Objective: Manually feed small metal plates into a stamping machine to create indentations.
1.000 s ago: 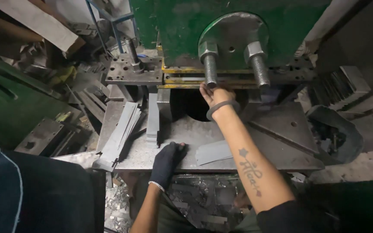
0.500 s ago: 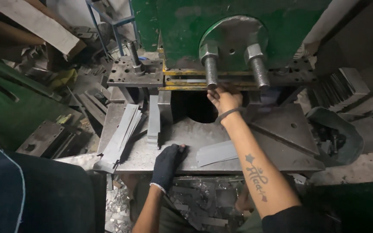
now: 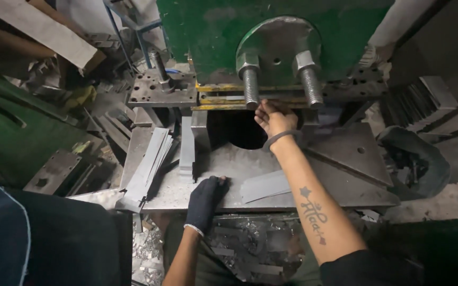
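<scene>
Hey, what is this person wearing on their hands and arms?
The left hand wears a dark knit glove with a pale cuff. The right hand is bare, with a dark band at the wrist, a star-and-script tattoo on the forearm and a black sleeve at the upper arm.

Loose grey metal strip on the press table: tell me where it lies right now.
In the head view, the loose grey strip lies flat near the press table front edge, between the gloved left hand and the bare right forearm.
</scene>
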